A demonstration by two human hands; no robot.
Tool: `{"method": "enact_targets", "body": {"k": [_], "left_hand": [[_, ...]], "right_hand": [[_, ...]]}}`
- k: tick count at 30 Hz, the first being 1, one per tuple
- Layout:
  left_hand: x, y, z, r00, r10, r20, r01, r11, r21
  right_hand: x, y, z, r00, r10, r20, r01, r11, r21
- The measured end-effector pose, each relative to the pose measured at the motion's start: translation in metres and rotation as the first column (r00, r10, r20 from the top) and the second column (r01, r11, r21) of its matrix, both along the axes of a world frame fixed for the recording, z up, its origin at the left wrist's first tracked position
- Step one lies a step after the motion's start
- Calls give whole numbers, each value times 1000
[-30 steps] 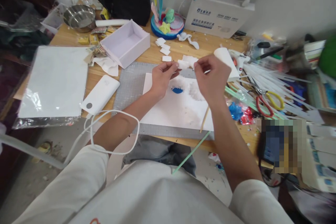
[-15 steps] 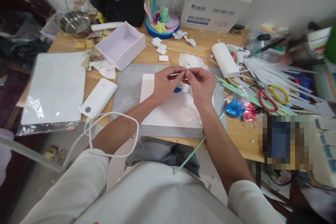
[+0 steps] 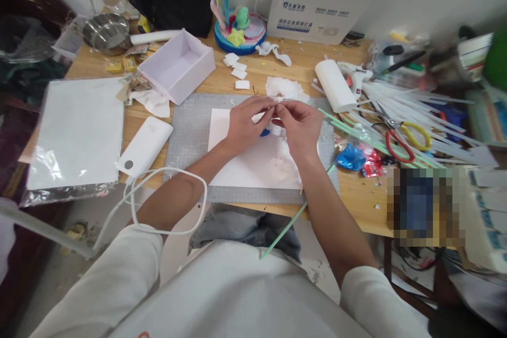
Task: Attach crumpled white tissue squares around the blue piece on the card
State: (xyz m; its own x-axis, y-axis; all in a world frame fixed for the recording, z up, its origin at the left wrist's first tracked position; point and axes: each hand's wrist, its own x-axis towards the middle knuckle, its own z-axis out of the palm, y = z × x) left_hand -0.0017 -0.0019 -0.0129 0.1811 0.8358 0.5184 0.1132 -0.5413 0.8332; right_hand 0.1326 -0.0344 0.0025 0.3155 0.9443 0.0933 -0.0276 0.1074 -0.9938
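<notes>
My left hand (image 3: 246, 124) and my right hand (image 3: 301, 127) meet fingertip to fingertip above a white sheet of paper (image 3: 241, 166). Both are closed in a pinch around a tiny whitish piece (image 3: 279, 99), mostly covered by the fingers, so I cannot make out its kind. Just under the fingers a small blue lump (image 3: 265, 132) shows on the paper. The sheet lies on a grey cutting mat (image 3: 186, 132). Behind my hands is a torn white tissue (image 3: 285, 87). A thin green stick (image 3: 293, 219) slants beneath my right forearm, over the table's front edge.
On the left stand a white power bank (image 3: 146, 147) with a looped cable and a pale open box (image 3: 178, 68). To the right lie scissors (image 3: 398, 137), a glue gun (image 3: 358, 80), a white roll (image 3: 336, 86) and many thin strips. A colourful clay model (image 3: 240, 37) stands at the back.
The whole view has shifted slightly. My hands keep the same pinch over the paper, with only a very small change in the fingers.
</notes>
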Motion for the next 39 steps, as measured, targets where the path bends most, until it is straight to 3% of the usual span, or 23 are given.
{"method": "enact_targets", "body": {"k": [5,14,25,39], "left_hand": [[0,-1,1,1000,-1,-25,1,1000,-11],[4,3,1,990,-21,137,56,965,-256],[3,7,-2,988,-44,146,78,968,-240],[5,10,-5,977,-61,204,125,941,-315]], "right_hand": [[0,0,-1,999,7,34,-7,1000,6],[3,1,-3,999,13,49,-15,999,51],[3,1,-4,995,10,95,-16,998,57],[2,-1,-1,989,20,146,-26,999,41]]}}
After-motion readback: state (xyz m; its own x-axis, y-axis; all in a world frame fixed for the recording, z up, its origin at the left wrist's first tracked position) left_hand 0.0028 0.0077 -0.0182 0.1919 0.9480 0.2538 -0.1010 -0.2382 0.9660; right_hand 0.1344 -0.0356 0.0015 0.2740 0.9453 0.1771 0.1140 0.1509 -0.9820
